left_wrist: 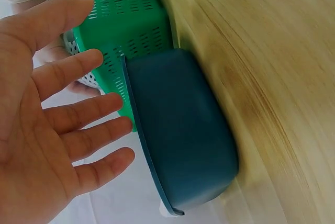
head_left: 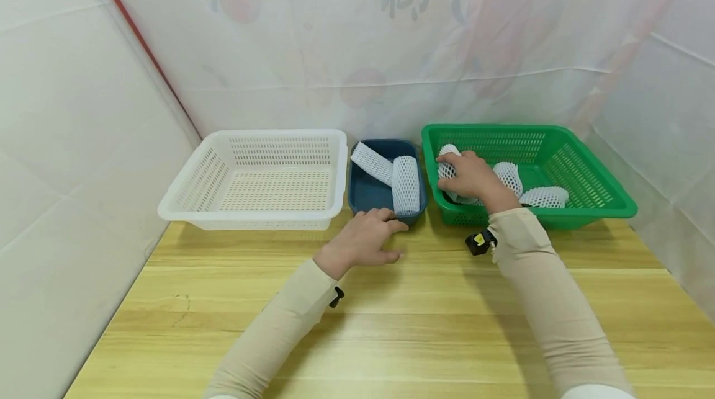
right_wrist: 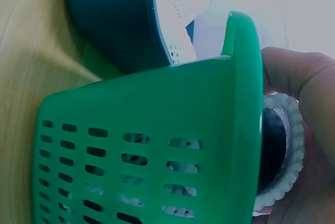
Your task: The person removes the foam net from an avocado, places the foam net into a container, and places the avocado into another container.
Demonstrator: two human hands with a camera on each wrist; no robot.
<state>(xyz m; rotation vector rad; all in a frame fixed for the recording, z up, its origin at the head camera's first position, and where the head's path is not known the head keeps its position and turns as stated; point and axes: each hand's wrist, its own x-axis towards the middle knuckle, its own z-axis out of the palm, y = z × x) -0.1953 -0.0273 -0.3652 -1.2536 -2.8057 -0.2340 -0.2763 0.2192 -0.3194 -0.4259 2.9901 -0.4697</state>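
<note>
My right hand [head_left: 473,177] reaches into the left end of the green basket [head_left: 606,191] and grips a white foam net sleeve [head_left: 447,170]. In the right wrist view the round foam edge [right_wrist: 296,150] surrounds something dark [right_wrist: 272,148]; what that is I cannot tell. My left hand [head_left: 365,239] hovers in front of the dark blue bin [head_left: 362,194], fingers spread and nothing held. Inside that bin lie two flattened white foam net sleeves, one slanted [head_left: 373,162] and one lengthwise [head_left: 406,185].
More foam net pieces lie in the green basket, one in the middle [head_left: 509,177] and one near its front [head_left: 546,197]. A white slotted basket [head_left: 257,224] stands left of the blue bin. Behind them hangs a pale printed sheet [head_left: 335,45]; the wooden table [head_left: 391,337] extends toward me.
</note>
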